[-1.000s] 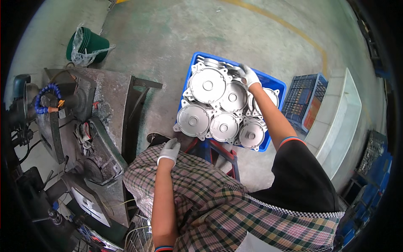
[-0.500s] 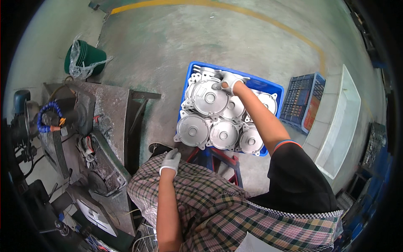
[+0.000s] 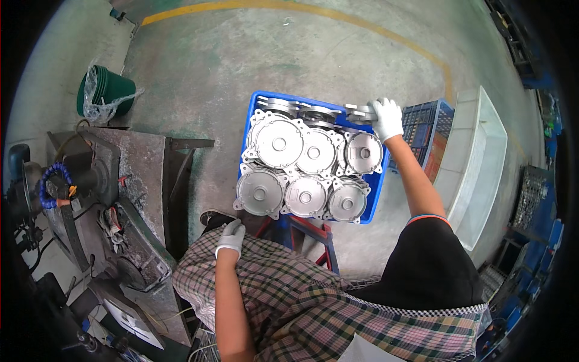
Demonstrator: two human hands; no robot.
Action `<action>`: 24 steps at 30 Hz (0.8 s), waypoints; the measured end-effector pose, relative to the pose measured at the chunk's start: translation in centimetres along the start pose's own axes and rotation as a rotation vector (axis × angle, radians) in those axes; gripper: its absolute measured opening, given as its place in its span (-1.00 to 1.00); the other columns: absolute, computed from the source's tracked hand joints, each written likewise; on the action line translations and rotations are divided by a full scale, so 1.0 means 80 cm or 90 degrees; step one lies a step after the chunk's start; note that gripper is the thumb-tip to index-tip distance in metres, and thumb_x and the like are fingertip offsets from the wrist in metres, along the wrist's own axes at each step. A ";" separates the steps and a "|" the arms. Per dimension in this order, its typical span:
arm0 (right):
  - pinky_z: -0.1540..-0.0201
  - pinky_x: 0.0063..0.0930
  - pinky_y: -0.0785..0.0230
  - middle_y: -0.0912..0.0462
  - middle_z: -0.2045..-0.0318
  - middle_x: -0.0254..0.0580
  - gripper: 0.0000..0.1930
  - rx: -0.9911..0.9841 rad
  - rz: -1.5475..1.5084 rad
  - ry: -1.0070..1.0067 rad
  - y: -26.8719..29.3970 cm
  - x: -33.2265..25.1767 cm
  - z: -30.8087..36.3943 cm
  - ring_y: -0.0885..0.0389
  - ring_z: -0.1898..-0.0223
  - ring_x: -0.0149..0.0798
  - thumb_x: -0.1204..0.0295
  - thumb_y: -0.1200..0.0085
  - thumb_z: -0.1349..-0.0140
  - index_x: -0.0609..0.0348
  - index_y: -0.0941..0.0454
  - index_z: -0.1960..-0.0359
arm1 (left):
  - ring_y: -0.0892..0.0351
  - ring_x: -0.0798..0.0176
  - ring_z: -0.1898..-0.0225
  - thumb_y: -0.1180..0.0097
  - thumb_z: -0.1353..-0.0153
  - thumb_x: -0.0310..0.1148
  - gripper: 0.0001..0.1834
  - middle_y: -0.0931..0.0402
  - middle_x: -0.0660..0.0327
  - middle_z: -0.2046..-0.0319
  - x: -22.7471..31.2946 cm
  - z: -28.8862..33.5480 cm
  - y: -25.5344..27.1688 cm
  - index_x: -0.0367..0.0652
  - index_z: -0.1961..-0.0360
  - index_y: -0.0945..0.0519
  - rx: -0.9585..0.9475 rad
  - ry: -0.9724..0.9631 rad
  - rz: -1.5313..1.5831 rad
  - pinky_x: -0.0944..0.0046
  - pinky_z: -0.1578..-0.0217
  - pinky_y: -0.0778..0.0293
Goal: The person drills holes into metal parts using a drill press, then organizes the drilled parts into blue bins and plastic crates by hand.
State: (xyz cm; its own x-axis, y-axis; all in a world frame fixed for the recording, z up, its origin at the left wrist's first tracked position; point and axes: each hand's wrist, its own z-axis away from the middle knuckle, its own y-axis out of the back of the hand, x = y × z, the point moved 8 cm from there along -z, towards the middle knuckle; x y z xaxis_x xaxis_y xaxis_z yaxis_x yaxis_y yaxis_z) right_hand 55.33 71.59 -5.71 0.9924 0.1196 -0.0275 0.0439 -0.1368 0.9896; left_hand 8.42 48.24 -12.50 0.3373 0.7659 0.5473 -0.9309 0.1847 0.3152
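Note:
A blue crate holds several round silver metal covers with lugs round their rims. They lie flat in stacks, such as the large cover at the left and the cover at the near middle. Along the far wall, other covers stand on edge. My right hand, in a white glove, grips the outer end of a metal cover seen edge-on at the crate's far right corner; its fingertips are partly hidden. My left hand, also gloved, rests on the checked apron with fingers stretched out, holding nothing.
A red and blue stand is under the crate's near side. To the right are a dark blue slatted crate and a long white bin. At left stands a machine with a metal table; green buckets are behind it.
My right hand has moved right, from the crate's far middle to its far right corner, where it grips a cover. My left hand still rests on the apron. The whole view has shifted slightly.

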 end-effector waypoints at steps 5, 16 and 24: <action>0.14 -0.27 -0.23 -0.45 0.25 -0.15 -0.60 -0.076 -0.013 0.017 -0.034 -0.021 0.042 -0.40 0.18 -0.08 0.53 -0.01 0.18 -0.01 -0.44 0.18 | -0.39 0.25 0.01 0.02 -0.17 -0.35 -0.59 -0.43 0.08 0.06 -0.001 0.005 0.003 -0.28 -0.03 -0.35 0.005 0.014 -0.005 0.36 -0.01 -0.25; 0.11 -0.23 -0.28 -0.47 0.20 -0.12 -0.62 -0.206 0.049 -0.138 -0.119 0.035 0.045 -0.44 0.15 -0.06 0.47 -0.09 0.17 0.02 -0.45 0.19 | -0.40 0.23 0.01 0.02 -0.17 -0.37 -0.61 -0.42 0.07 0.06 0.005 0.010 0.001 -0.27 -0.02 -0.36 0.012 0.024 -0.032 0.35 0.00 -0.26; 0.13 -0.22 -0.33 -0.51 0.26 0.03 -0.69 -0.125 -0.205 -0.150 -0.094 -0.043 0.023 -0.48 0.20 0.03 0.29 -0.03 0.00 0.15 -0.47 0.21 | -0.39 0.21 0.01 0.02 -0.17 -0.37 -0.59 -0.41 0.04 0.05 -0.003 0.006 0.001 -0.30 -0.04 -0.33 -0.007 0.007 0.022 0.34 -0.01 -0.26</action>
State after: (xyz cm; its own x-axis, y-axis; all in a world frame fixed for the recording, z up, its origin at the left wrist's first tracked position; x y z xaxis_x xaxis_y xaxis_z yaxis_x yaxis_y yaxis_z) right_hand 51.80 70.41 -13.35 0.9315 -0.1048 -0.3483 0.3557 0.0624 0.9325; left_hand 8.33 47.75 -12.20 0.3034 0.7789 0.5489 -0.9435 0.1651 0.2873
